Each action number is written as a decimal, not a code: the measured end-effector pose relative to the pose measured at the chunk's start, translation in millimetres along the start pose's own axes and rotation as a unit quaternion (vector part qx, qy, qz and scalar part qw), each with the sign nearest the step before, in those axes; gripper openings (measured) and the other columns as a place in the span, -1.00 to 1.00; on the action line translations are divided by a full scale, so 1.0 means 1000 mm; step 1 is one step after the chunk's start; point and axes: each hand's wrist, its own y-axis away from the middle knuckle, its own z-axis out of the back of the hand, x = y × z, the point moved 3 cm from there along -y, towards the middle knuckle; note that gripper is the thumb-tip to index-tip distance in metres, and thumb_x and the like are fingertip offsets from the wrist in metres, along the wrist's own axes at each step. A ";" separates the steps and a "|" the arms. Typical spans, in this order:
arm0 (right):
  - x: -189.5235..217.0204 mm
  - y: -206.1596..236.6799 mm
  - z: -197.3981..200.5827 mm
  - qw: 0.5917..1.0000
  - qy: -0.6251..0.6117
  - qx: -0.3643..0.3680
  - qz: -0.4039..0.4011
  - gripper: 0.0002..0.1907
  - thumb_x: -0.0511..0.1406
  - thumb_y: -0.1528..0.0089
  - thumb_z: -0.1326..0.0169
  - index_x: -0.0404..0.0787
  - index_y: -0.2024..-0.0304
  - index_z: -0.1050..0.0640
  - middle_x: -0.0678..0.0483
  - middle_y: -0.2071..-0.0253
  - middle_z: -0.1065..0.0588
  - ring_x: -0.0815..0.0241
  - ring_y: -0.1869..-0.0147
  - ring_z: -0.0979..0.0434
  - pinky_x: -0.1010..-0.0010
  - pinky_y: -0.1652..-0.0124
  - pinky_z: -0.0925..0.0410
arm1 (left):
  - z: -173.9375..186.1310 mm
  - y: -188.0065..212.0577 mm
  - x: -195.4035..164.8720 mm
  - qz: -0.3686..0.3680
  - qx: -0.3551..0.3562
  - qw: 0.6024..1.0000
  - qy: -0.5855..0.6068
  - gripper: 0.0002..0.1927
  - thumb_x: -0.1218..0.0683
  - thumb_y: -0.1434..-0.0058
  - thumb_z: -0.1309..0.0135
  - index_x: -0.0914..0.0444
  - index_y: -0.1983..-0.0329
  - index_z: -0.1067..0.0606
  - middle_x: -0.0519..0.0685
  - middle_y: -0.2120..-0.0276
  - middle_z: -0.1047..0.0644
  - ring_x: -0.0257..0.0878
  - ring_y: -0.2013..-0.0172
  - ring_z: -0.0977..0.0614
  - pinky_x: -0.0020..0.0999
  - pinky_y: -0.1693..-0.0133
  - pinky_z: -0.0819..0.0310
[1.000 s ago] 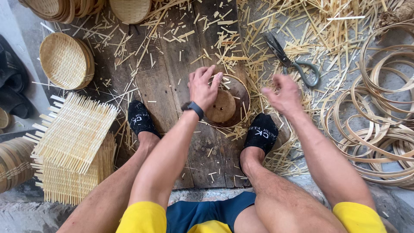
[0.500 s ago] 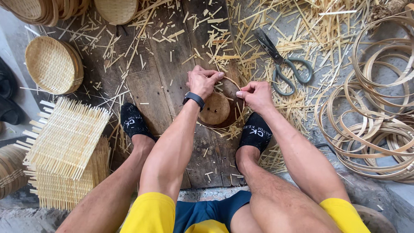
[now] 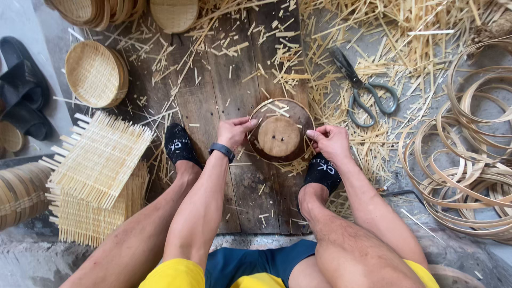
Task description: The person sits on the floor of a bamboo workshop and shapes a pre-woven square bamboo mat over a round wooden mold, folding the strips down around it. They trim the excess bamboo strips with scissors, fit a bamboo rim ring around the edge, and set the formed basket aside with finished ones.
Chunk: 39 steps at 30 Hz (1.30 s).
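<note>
Fingers of left hand [image 3: 233,132], right hand [image 3: 330,141], flanking round mould [image 3: 279,132]

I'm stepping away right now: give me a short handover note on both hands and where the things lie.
Left hand: grips the left edge of the round wooden mould.
Right hand: grips its right edge.
Mould sits on the plank floor between the feet.
Scissors lie untouched to the upper right; bamboo hoops on the right; woven mats stacked on the left; finished baskets beyond.
No mat or hoop on the mould yet.

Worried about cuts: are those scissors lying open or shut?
Shut: the scissors lie flat on the straw with blades together, beyond the right hand.
</note>
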 end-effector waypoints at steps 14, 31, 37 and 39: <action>0.016 0.015 -0.006 0.969 -0.209 0.094 -0.090 -0.85 -0.42 -0.20 -0.22 -0.39 0.21 -0.58 0.00 0.32 -0.61 0.27 0.32 -0.67 0.45 0.36 -0.62 | -0.029 0.057 0.024 0.193 0.093 0.892 0.397 -0.66 0.05 -0.37 -0.13 0.39 -0.07 -0.46 0.14 0.17 -0.61 -0.14 0.29 -0.60 -0.15 0.17 -0.67; 0.046 0.031 -0.015 0.989 0.145 0.005 0.020 -0.49 -0.16 -0.18 -0.32 -0.39 -0.03 -0.54 -0.19 0.16 -0.60 -0.06 0.08 -0.63 0.12 0.11 -0.51 | -0.031 0.073 0.010 0.125 0.044 0.974 0.186 -0.71 0.20 -0.27 -0.13 0.33 -0.06 -0.50 0.05 0.22 -0.66 -0.22 0.36 -0.72 -0.30 0.35 -0.69; 0.111 0.044 -0.032 0.924 0.225 0.156 0.268 0.45 -0.18 0.24 -0.59 -0.31 -0.48 0.06 -0.33 -0.36 -0.17 -0.22 -0.37 -0.26 -0.01 -0.17 -0.28 | 0.016 0.089 -0.073 -0.198 0.096 0.975 0.010 -0.56 -0.04 -0.38 -0.08 0.24 -0.23 -0.58 0.07 0.12 -0.66 -0.23 0.17 -0.64 -0.25 0.06 -0.58; 0.120 0.042 -0.045 0.970 0.075 0.129 0.193 0.25 -0.16 0.16 -0.50 -0.32 -0.38 -0.02 -0.26 -0.24 -0.31 -0.07 -0.27 -0.41 0.13 -0.16 -0.40 | 0.002 0.105 -0.093 -0.285 0.123 0.926 0.212 -0.46 -0.17 -0.52 0.06 0.30 -0.32 -0.53 0.03 -0.03 -0.57 -0.21 -0.06 -0.63 -0.26 -0.17 -0.55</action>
